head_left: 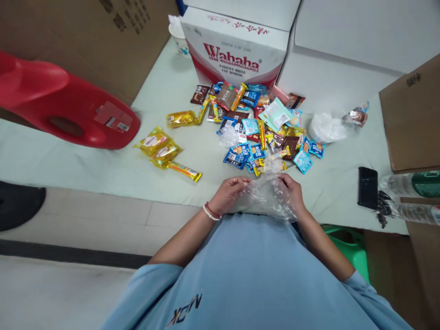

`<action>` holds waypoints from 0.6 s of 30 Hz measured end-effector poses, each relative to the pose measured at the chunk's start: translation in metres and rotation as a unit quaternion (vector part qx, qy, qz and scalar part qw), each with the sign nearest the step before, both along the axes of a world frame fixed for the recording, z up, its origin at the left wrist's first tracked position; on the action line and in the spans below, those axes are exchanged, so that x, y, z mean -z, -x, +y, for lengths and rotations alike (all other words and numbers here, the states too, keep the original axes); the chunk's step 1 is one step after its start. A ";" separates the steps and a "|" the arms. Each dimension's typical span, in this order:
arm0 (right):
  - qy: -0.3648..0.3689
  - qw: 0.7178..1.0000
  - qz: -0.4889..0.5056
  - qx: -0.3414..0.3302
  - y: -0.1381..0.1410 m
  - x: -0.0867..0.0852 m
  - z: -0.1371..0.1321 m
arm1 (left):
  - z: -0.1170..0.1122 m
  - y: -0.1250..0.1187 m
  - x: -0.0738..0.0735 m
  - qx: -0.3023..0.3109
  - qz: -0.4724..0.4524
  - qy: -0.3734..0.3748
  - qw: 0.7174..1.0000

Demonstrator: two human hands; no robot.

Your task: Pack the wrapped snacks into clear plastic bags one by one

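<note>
My left hand [229, 192] and my right hand [290, 191] both pinch a clear plastic bag [266, 195] at the near edge of the table, just in front of my blue shirt. The bag hangs crumpled between them. Just beyond my hands lies a heap of small snack packets [256, 133] in blue, yellow, brown and mint wrappers. Further left lie yellow packets [158, 146] and a long yellow bar [184, 171]. A red-and-white bead bracelet sits on my left wrist.
A Wahaha water carton [237, 46] stands at the back, with white boxes [343, 50] to its right. A red plastic stool [62, 103] lies at left. A black phone [367, 187], keys and water bottles [409, 183] sit at right. Clear bags [326, 127] lie behind the heap.
</note>
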State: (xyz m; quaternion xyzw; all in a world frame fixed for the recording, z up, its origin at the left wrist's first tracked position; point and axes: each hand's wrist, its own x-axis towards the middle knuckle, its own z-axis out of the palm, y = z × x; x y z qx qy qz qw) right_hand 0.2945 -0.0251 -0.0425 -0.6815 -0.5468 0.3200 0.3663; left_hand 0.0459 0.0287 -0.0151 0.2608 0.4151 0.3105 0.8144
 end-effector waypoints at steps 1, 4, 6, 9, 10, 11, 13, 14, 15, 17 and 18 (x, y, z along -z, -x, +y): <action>0.005 1.000 0.013 0.014 -0.003 0.000 -0.001 | 0.001 0.008 -0.001 -0.022 -0.016 -0.008 1.000; 0.024 0.998 0.052 0.040 -0.009 -0.004 0.000 | 0.003 0.029 -0.003 -0.072 -0.038 -0.034 0.996; 0.034 0.996 0.073 0.047 -0.010 -0.009 0.002 | 0.006 0.040 -0.003 -0.098 -0.022 -0.060 0.993; 0.024 0.991 0.114 0.072 -0.009 -0.019 0.007 | 0.012 0.053 0.000 -0.122 0.033 -0.130 0.983; 0.016 0.988 0.135 0.080 -0.007 -0.023 0.009 | 0.014 0.056 0.001 -0.123 0.059 -0.159 0.978; 0.008 0.983 0.161 0.086 -0.006 -0.026 0.010 | 0.016 0.059 0.003 -0.122 0.085 -0.182 0.972; 0.004 0.971 0.221 0.097 -0.002 -0.030 0.013 | 0.019 0.064 0.006 -0.120 0.123 -0.206 0.963; 0.011 0.964 0.245 0.101 0.000 -0.030 0.015 | 0.019 0.065 0.008 -0.119 0.135 -0.204 0.962; 0.022 0.960 0.258 0.108 0.001 -0.031 0.016 | 0.019 0.065 0.010 -0.118 0.148 -0.198 0.962; 0.049 0.956 0.262 0.123 0.002 -0.034 0.017 | 0.017 0.063 0.014 -0.109 0.184 -0.183 0.959; 0.057 0.955 0.261 0.130 0.000 -0.037 0.017 | 0.015 0.060 0.016 -0.103 0.203 -0.178 0.957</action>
